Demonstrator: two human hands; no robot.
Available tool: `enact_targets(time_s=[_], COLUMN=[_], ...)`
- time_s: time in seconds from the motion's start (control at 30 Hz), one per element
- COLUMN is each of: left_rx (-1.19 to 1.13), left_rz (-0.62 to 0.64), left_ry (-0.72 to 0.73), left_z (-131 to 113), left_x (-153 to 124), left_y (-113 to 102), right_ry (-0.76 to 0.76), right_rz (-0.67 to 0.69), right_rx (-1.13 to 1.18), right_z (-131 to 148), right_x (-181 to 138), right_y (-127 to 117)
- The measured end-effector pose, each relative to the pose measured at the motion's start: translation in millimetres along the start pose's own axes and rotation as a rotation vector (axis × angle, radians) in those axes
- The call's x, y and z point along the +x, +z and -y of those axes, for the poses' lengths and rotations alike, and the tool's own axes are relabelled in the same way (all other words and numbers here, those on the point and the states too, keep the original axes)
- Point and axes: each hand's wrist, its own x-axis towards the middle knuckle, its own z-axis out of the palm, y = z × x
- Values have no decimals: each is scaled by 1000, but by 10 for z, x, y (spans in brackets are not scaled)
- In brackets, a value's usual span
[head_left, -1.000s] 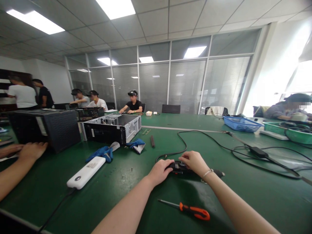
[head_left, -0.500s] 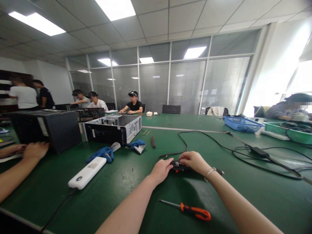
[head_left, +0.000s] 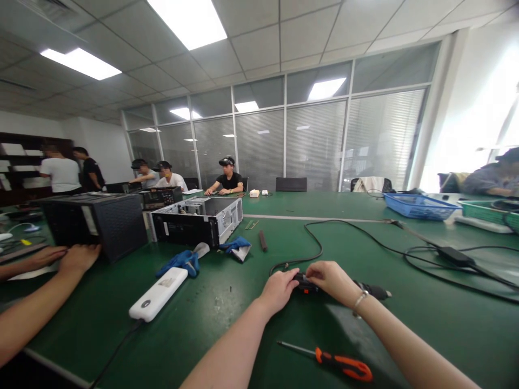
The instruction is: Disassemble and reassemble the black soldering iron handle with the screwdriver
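Observation:
My left hand (head_left: pixel 279 292) rests with its fingers closed against the near-left end of a black device with an orange-red part (head_left: pixel 306 286). From the right, my right hand (head_left: pixel 334 281) bends over the same device, thumb and fingers pinched at its top. My fingers hide much of it, so its exact kind does not show. A dark piece with a pale tip (head_left: pixel 379 292) sticks out beyond my right wrist. Just behind my left hand runs a black cable (head_left: pixel 316 254). Nearer to me lies a screwdriver (head_left: pixel 328 359) with an orange and black handle.
At left stand a black computer case (head_left: pixel 121 227) and an opened case (head_left: pixel 190 229); a co-worker's hands (head_left: pixel 79 259) touch the black one. Blue gloves (head_left: pixel 180 263), a white power bank-like block (head_left: pixel 160 294), a dark bar (head_left: pixel 263 241) and a blue basket (head_left: pixel 421 205) lie on the green table.
The view has shifted, so everything sits farther right and lower in the picture. My hands keep nearly the same hold on the black device.

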Motion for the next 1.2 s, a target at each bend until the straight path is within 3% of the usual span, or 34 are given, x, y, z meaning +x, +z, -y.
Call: enact_targets(time_s=[0.33, 0.57, 0.73, 0.93, 1.1, 1.2], left_rx=[5, -6, -12, -63, -110, -126], left_rz=[40, 35, 27, 3, -17, -17], left_ry=[-16, -21, -11, 42, 111, 124], left_z=[-40, -29, -3, -8, -59, -91], left_x=[-6, 10, 26, 2, -21, -20], left_y=[-27, -28, -21, -39, -73, -85], right_ry=[-148, -98, -4, -2, 16, -64], right_rz=[22, 105, 122, 491, 848, 919], right_rx=[-158, -34, 8, 117, -96, -196], right_z=[-70, -88, -60, 165, 561, 680], right_x=[-19, 3, -38, -246, -327, -315], right_y=[30, -36, -231, -417, -246, -178])
